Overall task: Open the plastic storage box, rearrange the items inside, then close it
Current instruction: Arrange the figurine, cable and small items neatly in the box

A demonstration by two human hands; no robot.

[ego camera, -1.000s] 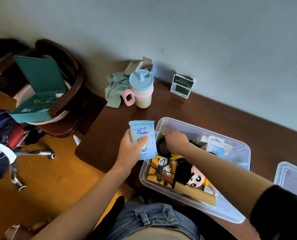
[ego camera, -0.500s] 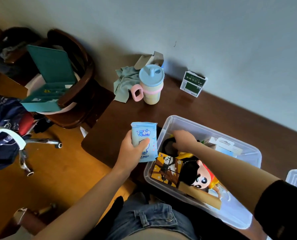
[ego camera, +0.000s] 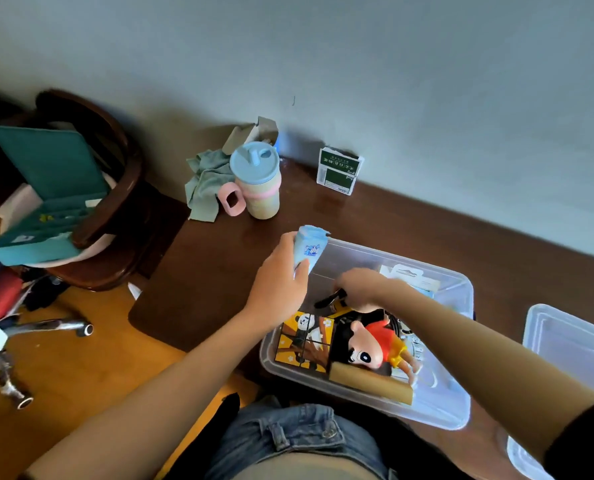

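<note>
While left hand (ego camera: 279,284) grips blue packet (ego camera: 308,248), right hand (ego camera: 364,286) inside storage box (ego camera: 459,287).

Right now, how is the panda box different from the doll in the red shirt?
The panda box is flat and square with yellow and brown pictures; the doll is rounded, with black hair and a red shirt. The panda box sits at the clear storage box's left end; the doll lies beside it, nearer the middle. Both lie inside the storage box, and no hand holds either.

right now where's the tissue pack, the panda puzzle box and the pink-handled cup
tissue pack (ego camera: 310,249): head view, printed blue front.
panda puzzle box (ego camera: 304,339): head view, orange top face.
pink-handled cup (ego camera: 261,188): head view, cream side wall.
</note>
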